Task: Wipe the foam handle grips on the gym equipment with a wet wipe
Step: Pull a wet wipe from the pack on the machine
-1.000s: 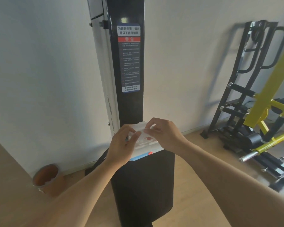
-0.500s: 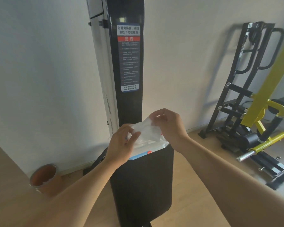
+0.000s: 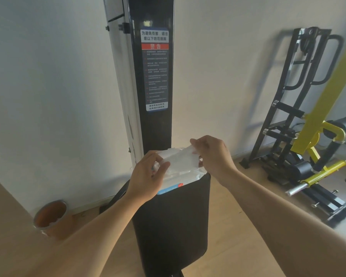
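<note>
- Wet wipe (image 3: 181, 159), one white sheet, sits at the frame's centre, stretched between the two hands and partly drawn out of a wipe pack (image 3: 180, 179).
- Right hand (image 3: 212, 154) pinches the sheet's upper right corner; left hand (image 3: 148, 176) grips the pack's left end, fingers curled.
- One pack, white with a blue strip and a small red mark; its print is too small to read. It rests on the top edge of a black padded panel (image 3: 172, 220).
- One black upright column (image 3: 152, 76) carries a warning label (image 3: 154, 69): white Chinese heading, red band reading 警告, fine print illegible.
- Right of frame: black rack (image 3: 284, 108) and yellow-framed machine (image 3: 316, 124), with bare wood floor (image 3: 236, 226) between.
- Lower left: one brown pot (image 3: 50, 218) by the wall.
</note>
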